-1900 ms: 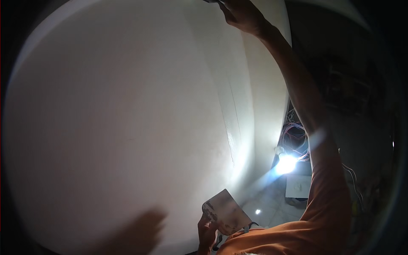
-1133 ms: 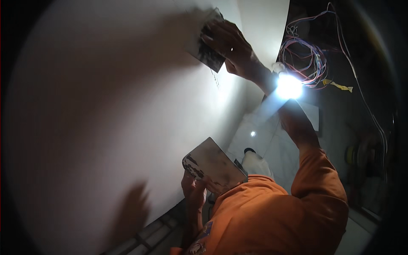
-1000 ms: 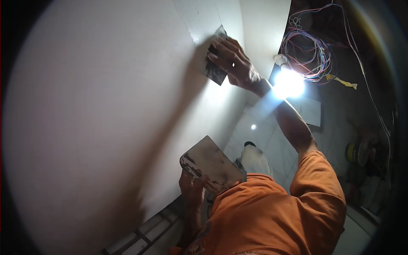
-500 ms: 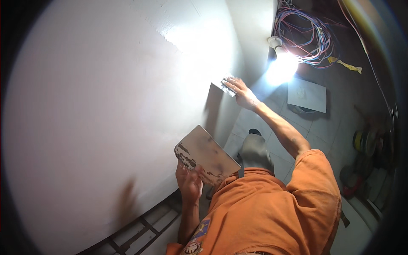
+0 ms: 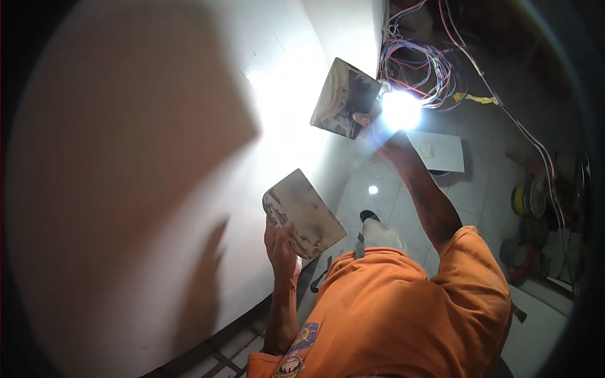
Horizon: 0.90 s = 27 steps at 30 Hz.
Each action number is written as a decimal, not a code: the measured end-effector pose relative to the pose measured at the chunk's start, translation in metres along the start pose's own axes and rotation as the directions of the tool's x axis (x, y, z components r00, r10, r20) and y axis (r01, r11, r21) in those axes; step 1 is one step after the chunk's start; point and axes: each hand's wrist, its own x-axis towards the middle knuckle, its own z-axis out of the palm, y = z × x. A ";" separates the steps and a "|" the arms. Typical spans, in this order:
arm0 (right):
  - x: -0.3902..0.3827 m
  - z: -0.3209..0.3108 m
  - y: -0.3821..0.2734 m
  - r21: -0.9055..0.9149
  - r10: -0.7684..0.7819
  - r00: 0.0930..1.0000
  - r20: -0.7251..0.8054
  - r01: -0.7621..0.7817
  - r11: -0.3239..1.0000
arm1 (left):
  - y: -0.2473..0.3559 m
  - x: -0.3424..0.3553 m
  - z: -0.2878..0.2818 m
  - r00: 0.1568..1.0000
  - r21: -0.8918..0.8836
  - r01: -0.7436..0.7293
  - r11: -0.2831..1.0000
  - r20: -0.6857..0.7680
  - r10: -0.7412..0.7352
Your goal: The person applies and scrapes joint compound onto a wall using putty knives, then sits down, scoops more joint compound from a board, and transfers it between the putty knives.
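Observation:
My left hand [image 5: 285, 253] is closed on the lower edge of a flat, brownish-grey putty blade [image 5: 312, 214] smeared with pale filler. This blade is tilted, in front of the pale wall [image 5: 145, 189]. Farther ahead, my right hand [image 5: 370, 123] grips a second wide putty blade [image 5: 343, 97] with streaks of filler across its dark face. That blade is raised in front of the wall's bright part, close to the lit bulb [image 5: 401, 110]. Glare hides part of my right hand. Both blades and arms cast dark shadows on the wall.
A coil of red and blue wires [image 5: 419, 66] hangs behind the bulb, with a strand running down the right side. A white board [image 5: 441, 150] lies on something round on the tiled floor [image 5: 384, 186]. Rolls [image 5: 528, 200] stand at right. A dark slatted frame [image 5: 217, 353] runs along the wall's base.
My right hand has come away from the wall and up toward the bulb, turning its blade face into view. A large shadow now covers the wall. The left blade has shifted slightly.

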 end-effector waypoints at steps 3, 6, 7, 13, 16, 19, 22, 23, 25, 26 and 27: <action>-0.007 0.060 -0.043 -0.214 0.048 0.953 -0.301 -0.116 0.970 | 0.014 0.014 0.022 0.987 -0.071 0.160 0.985 -0.007 -0.161; -0.019 0.098 -0.083 -0.973 -0.006 0.998 0.061 0.061 0.222 | 0.032 0.030 0.036 0.959 -0.256 0.285 0.924 0.089 -0.271; -0.023 0.108 -0.095 -0.961 0.081 0.963 0.257 0.264 -0.081 | 0.033 0.034 0.039 0.954 -0.327 0.296 0.898 0.159 -0.256; -0.012 0.150 -0.108 -0.615 0.190 0.587 0.787 0.729 0.300 | 0.044 0.038 0.046 0.932 -0.247 0.128 0.961 0.360 -0.032; -0.019 0.145 -0.118 -0.599 0.303 0.542 0.784 0.789 0.136 | 0.053 0.039 0.057 0.950 -0.260 0.223 0.939 0.273 -0.150; -0.026 0.138 -0.122 -0.685 0.293 0.634 0.716 0.720 0.113 | 0.058 0.041 0.060 0.944 -0.313 0.275 0.909 0.266 -0.194; -0.032 0.127 -0.120 -0.819 0.347 0.751 0.562 0.564 0.107 | 0.056 0.044 0.055 0.946 -0.268 0.251 0.930 0.273 -0.177; -0.036 0.126 -0.121 -0.851 0.358 0.774 0.522 0.504 0.150 | 0.056 0.045 0.053 0.946 -0.235 0.225 0.946 0.284 -0.155; -0.044 0.127 -0.129 -0.912 0.344 0.851 0.397 0.324 0.252 | 0.055 0.046 0.051 0.944 -0.220 0.228 0.949 0.288 -0.160; -0.050 0.119 -0.126 -0.906 0.309 0.867 0.392 0.305 0.293 | 0.055 0.046 0.050 0.944 -0.210 0.220 0.953 0.293 -0.154; -0.056 0.111 -0.126 -0.898 0.270 0.884 0.382 0.286 0.333 | 0.059 0.044 0.051 0.942 -0.198 0.231 0.953 0.292 -0.168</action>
